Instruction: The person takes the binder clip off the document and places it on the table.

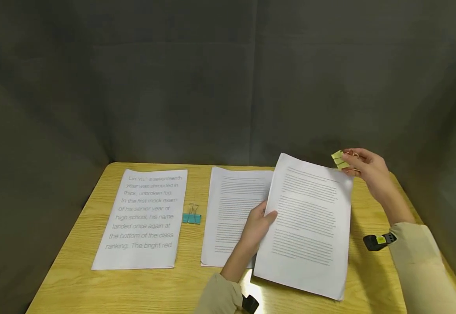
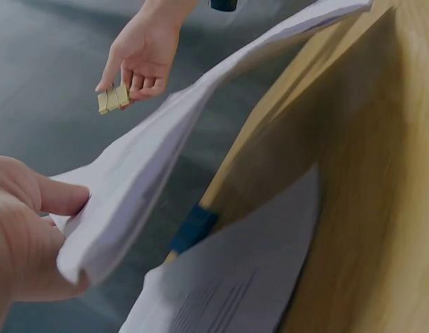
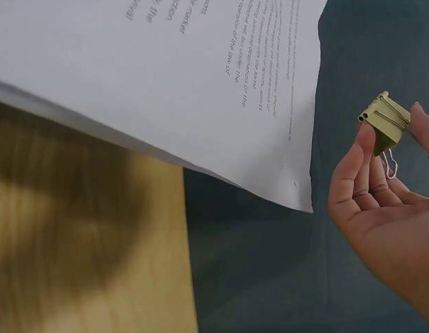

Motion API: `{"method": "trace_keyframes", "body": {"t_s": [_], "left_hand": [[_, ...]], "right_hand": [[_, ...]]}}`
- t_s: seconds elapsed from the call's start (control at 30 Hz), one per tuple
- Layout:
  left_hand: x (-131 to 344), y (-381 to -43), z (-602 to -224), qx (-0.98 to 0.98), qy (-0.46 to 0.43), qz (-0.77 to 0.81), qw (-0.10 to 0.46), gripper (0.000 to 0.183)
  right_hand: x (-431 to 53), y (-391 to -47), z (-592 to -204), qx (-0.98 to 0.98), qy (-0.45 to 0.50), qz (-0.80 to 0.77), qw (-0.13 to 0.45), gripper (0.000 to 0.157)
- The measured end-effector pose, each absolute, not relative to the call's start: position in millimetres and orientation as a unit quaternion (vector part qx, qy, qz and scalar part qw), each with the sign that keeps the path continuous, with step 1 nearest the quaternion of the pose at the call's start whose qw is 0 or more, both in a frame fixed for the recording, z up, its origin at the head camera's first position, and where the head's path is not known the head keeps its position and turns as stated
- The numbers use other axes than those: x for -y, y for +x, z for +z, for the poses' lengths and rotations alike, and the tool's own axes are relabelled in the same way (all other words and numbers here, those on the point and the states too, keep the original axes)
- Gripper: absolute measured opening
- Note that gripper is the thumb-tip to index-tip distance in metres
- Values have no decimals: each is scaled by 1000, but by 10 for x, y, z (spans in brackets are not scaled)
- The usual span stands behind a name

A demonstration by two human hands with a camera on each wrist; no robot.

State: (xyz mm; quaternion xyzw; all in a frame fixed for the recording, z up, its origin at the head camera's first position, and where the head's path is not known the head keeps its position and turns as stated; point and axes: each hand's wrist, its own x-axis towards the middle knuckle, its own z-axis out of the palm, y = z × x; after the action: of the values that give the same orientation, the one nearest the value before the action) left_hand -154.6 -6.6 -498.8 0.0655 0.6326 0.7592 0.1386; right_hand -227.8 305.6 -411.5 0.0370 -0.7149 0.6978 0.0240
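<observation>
My left hand [image 1: 256, 224] grips a thick stack of printed sheets [image 1: 308, 226] by its left edge, thumb on top. The stack is tilted and raised over the table, sagging in a curve in the left wrist view. At the stack's top right corner, my right hand [image 1: 369, 168] pinches a yellow binder clip [image 3: 384, 119] between thumb and fingers. The clip's wire handles stand out on the hand's side, and in the right wrist view it is apart from the paper edge.
A second printed stack [image 1: 236, 209] lies partly under the raised one. Farther left are a teal binder clip [image 1: 192, 218] and a stack with large print [image 1: 141, 218]. In the left wrist view a dark blue object [image 2: 193, 229] sits at the table edge. A dark curtain [image 1: 212, 87] hangs behind.
</observation>
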Motion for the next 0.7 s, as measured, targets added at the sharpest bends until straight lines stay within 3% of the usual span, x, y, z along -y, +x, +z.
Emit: {"method": "trace_keyframes", "body": {"t_s": [0.33,0.7], "left_hand": [[-374,-1432,-5030,-635,40,756,156,34],[-727,-1404,-5095,-633,52,750,187,46]], "right_hand": [[-3545,-1938,-4333,696,-23,717,36,24],[-3968,-1574,-4660,659,-68,749,20,16]]}}
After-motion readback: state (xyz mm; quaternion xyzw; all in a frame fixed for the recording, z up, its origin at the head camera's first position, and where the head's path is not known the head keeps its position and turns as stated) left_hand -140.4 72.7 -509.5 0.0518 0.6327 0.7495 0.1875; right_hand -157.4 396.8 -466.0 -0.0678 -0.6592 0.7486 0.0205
